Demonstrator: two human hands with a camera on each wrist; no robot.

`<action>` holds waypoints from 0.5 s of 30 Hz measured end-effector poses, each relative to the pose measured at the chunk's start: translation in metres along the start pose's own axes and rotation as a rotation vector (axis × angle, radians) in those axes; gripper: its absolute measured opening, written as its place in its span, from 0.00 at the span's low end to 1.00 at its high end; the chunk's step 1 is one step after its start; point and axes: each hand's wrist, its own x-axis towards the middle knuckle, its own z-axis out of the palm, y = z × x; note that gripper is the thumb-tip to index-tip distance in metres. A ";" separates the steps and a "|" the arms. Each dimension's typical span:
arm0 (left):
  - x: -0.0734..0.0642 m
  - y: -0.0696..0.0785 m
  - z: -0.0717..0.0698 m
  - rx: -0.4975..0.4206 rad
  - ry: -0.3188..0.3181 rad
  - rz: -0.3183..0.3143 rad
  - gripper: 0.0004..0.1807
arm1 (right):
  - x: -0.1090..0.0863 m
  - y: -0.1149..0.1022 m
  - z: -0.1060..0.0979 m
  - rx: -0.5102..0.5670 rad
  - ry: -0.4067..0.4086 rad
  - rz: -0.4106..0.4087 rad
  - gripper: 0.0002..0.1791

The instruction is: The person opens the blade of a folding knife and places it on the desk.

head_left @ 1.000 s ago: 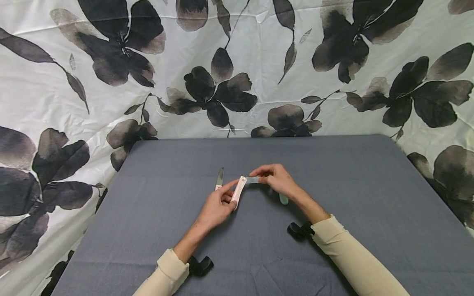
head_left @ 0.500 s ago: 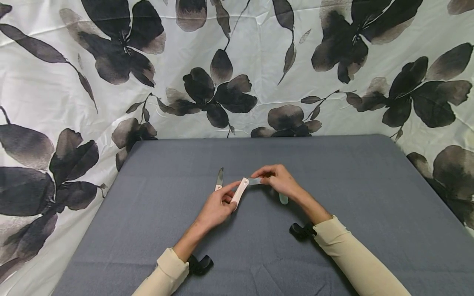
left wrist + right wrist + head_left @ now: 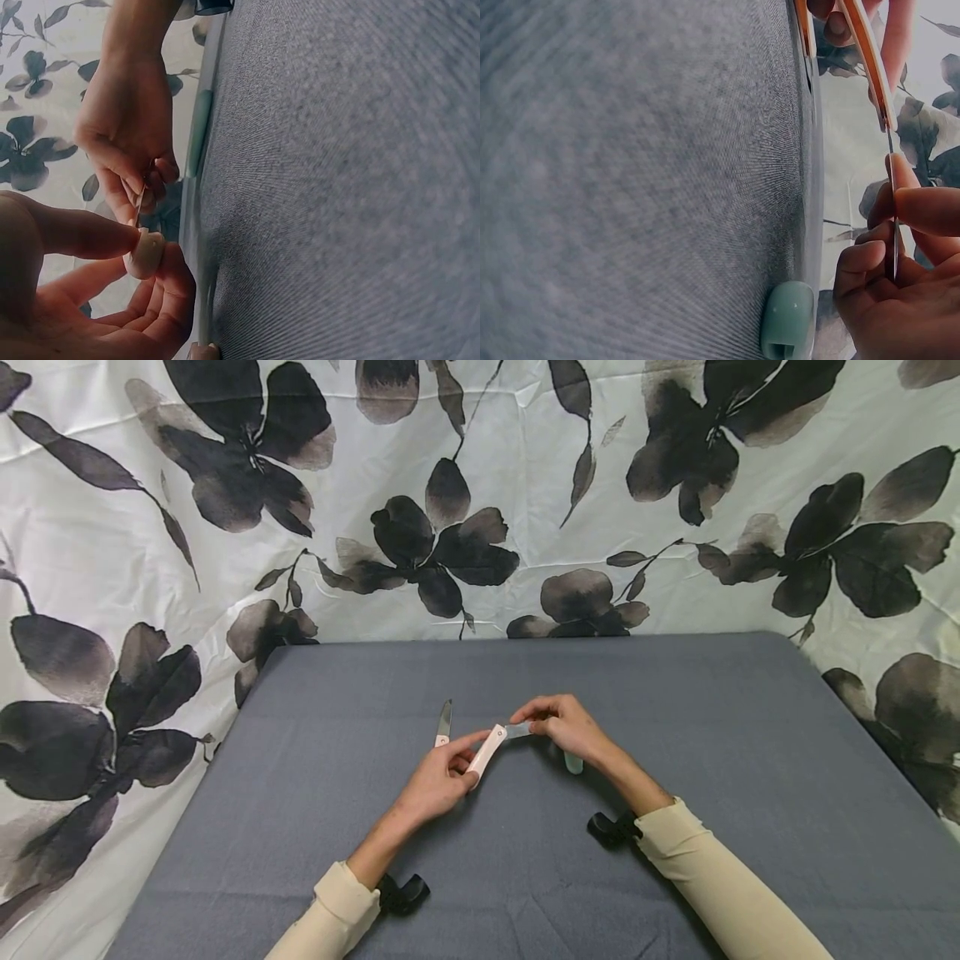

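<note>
Between my two hands is a folding knife with a pale pink handle [image 3: 489, 753] and a metal blade [image 3: 517, 730] swung partly out, at an angle to the handle. My left hand [image 3: 437, 781] holds the handle between thumb and fingers, off the cloth. With thumb and fingertips, my right hand [image 3: 567, 725] pinches the flat of the blade, as the right wrist view shows edge-on. A second pink-handled knife [image 3: 445, 720] lies beyond my left fingers, blade out and pointing away, most of its handle hidden. Beneath my right hand lies a rounded light green object [image 3: 573, 762], partly covered.
A grey cloth-covered table [image 3: 675, 710] spreads under both hands. Behind it hangs a white curtain [image 3: 525, 460] with dark flowers. Black wrist mounts stick out from the left sleeve [image 3: 405, 895] and the right sleeve [image 3: 613, 831].
The handle has tilted further right and shifted slightly that way. Its angle with the blade has widened a little, and my right hand has edged right. The second knife and green object lie still.
</note>
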 end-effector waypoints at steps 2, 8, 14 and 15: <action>-0.001 0.000 0.000 0.014 -0.004 0.002 0.35 | -0.001 0.000 0.001 0.002 -0.002 -0.002 0.15; -0.005 0.002 -0.002 0.020 -0.030 0.014 0.35 | -0.003 0.002 0.002 0.008 -0.005 0.006 0.14; -0.008 0.003 -0.003 0.028 -0.055 0.029 0.35 | -0.005 -0.001 0.003 0.006 -0.005 0.010 0.14; -0.008 0.002 -0.003 0.027 -0.058 0.031 0.35 | -0.006 -0.002 0.003 0.004 -0.006 0.011 0.14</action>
